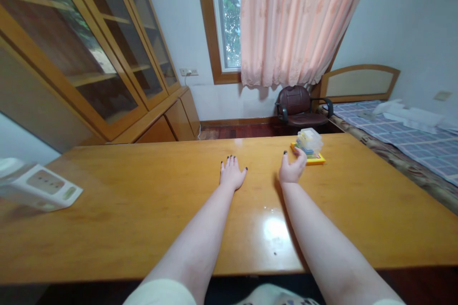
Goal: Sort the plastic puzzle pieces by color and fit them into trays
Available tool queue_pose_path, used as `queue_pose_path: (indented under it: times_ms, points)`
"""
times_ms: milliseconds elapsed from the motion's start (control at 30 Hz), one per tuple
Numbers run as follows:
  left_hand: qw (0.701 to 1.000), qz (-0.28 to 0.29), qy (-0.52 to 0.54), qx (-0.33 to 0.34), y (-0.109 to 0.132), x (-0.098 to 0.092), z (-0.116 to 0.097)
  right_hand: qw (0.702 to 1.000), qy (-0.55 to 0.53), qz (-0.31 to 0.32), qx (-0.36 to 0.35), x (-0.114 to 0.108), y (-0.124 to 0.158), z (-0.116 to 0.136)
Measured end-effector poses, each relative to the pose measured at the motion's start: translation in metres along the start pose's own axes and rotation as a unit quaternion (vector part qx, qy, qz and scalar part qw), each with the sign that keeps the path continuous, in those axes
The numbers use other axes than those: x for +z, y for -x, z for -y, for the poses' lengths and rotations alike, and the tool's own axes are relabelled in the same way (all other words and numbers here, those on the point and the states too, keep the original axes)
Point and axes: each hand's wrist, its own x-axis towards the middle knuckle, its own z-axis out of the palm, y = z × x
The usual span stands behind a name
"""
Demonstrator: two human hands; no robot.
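My left hand (232, 175) rests palm down on the wooden table (143, 209), its fingers stretched out and nothing in it. Further right, my right hand (293, 167) is raised a little, thumb up and apart from its curved fingers. It is nearest to a clear plastic box (312, 139), which sits on top of a flat yellow item (317, 161). Something blue and green shows between the two. The fingertips overlap the box's left side in view; whether they touch it I cannot tell.
A white appliance with a clear top (50, 186) stands at the table's left end. Behind the table are a glass-door cabinet (153, 105), a brown armchair (296, 105) and a pink curtain (293, 24). A bed (411, 138) lies to the right.
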Motion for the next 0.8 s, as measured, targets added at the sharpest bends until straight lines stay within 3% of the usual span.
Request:
queue_pose_path:
  times_ms: [100,167,300,367,433,633,800]
  points:
    - [1.0,-0.003,0.0,0.0,0.001,0.0,0.0,0.995,0.023,-0.082,0.06,-0.02,-0.025,-0.016]
    - [1.0,-0.005,-0.002,-0.001,0.001,0.0,0.0,0.989,0.064,-0.094,0.093,-0.032,-0.042,-0.033]
    - [1.0,-0.005,-0.004,-0.001,0.001,0.001,-0.001,0.978,0.177,0.038,0.1,-0.044,-0.059,-0.066]
    - [1.0,-0.005,-0.009,0.0,0.001,0.001,-0.001,0.963,0.204,0.093,0.151,-0.043,-0.06,-0.075]
    - [1.0,-0.006,-0.016,0.0,0.001,0.001,-0.001,0.953,0.226,0.124,0.159,-0.038,-0.058,-0.077]
    - [1.0,-0.002,-0.005,0.003,0.001,-0.002,0.004,0.943,0.252,0.128,0.177,-0.03,-0.057,-0.08]
    - [0.997,0.005,0.073,-0.006,-0.003,-0.008,0.012,0.944,0.243,0.139,0.174,-0.029,-0.061,-0.082]
